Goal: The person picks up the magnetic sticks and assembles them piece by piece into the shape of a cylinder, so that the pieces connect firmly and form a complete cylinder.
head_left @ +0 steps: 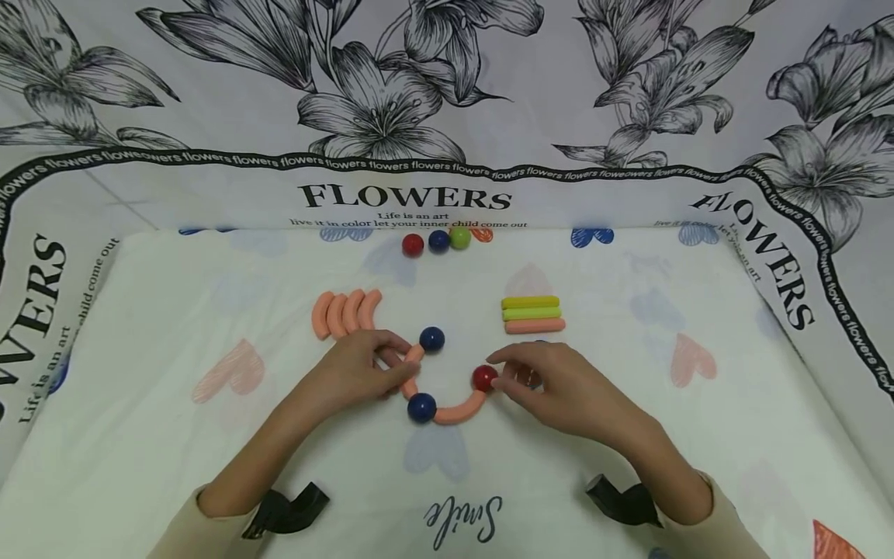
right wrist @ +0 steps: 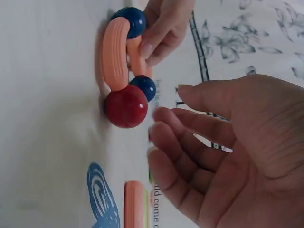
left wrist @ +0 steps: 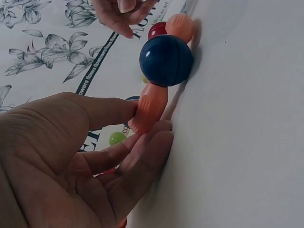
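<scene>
A curved chain of toy pieces lies on the cloth. My left hand [head_left: 359, 363] pinches a curved orange rod [left wrist: 151, 105] between thumb and fingers. One blue ball [head_left: 422, 407] joins that rod to a second curved orange rod [head_left: 461, 411], which ends at a red ball [head_left: 484, 378]. Against the upper end of the pinched rod sits another blue ball [head_left: 431, 339]. Beside the red ball, my right hand [head_left: 552, 384] hovers with fingers loosely bent; the right wrist view shows a gap between fingertips and ball.
Several curved orange rods [head_left: 347, 310] lie side by side beyond my left hand. Three straight rods, with a yellow one [head_left: 531, 301] farthest, are stacked past my right hand. Farther back sit red [head_left: 413, 245], blue [head_left: 438, 241] and green [head_left: 459, 237] balls on the printed cloth [head_left: 594, 481].
</scene>
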`<state>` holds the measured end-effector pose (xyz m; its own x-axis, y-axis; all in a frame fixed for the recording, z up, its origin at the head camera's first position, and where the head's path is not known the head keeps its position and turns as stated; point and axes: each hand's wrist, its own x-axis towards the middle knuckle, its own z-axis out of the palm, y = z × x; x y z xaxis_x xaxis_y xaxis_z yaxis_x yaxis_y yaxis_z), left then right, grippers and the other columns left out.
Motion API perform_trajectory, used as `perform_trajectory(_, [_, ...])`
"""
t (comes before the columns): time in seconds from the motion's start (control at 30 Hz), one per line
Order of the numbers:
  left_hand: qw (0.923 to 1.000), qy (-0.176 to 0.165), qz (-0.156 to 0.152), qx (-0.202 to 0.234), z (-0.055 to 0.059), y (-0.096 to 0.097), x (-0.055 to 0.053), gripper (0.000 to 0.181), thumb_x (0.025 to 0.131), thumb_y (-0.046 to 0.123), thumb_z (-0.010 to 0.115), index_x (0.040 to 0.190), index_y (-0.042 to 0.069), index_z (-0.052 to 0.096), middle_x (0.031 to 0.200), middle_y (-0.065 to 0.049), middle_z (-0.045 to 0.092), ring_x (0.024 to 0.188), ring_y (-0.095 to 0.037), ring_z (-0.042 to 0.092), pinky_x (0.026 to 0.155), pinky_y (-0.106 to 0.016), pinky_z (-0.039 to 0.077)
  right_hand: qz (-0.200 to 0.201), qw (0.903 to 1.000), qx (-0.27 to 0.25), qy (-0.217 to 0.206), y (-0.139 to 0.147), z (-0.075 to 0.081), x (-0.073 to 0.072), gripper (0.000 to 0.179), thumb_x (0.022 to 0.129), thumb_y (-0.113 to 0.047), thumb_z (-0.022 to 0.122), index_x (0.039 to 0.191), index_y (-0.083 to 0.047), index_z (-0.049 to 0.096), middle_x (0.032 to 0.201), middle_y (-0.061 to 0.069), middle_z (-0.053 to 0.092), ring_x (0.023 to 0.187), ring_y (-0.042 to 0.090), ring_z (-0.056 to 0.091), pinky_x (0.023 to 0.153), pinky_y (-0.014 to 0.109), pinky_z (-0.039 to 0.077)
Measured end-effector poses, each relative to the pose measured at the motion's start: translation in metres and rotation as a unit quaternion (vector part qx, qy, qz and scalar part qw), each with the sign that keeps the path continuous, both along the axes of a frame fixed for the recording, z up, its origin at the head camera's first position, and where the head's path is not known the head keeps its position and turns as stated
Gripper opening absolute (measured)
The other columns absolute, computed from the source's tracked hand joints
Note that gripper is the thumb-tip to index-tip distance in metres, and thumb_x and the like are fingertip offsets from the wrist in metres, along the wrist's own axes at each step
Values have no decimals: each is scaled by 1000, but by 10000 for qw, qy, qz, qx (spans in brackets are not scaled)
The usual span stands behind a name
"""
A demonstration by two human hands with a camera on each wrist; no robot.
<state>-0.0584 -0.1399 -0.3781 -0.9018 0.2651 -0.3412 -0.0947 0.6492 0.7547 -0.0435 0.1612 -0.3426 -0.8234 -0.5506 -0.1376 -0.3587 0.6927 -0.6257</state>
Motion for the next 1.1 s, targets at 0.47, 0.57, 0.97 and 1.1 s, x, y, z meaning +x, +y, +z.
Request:
perform_trajectory(0.47, [9992,-142,-376,-23,10,-2,4,41,100,38,72,129,10,69,84,2,74,66,-13,65,63,-30,48,463,9980,172,401,-30,-14,24,24,99,-20,75,123,-19,77,98,-10,75,82,2,60,77,21,56])
perform_trajectory(0.57, [9989,85,-385,-249,12,-1,5,41,101,43,69,130,13,70,92,3,77,74,-11,65,67,-31,49,424,9974,162,551,-31,-16,24,22,100,-20,74,121,-19,78,102,-9,77,82,2,61,77,22,56])
perform_trajectory(0.97, [9980,336,-302,-452,11,2,7,35,102,38,68,127,15,73,98,2,79,82,-12,65,72,-31,51,289,9940,594,871,-35,-25,30,23,100,-28,74,122,-23,78,114,-7,80,91,7,71,81,27,61])
perform_trajectory(1.1, [9982,295,-264,-456,12,1,8,34,101,38,69,124,13,74,95,2,77,83,-11,66,71,-30,51,196,9902,886,1059,-34,-24,31,29,98,-30,76,126,-25,76,118,-3,77,98,12,71,82,32,62])
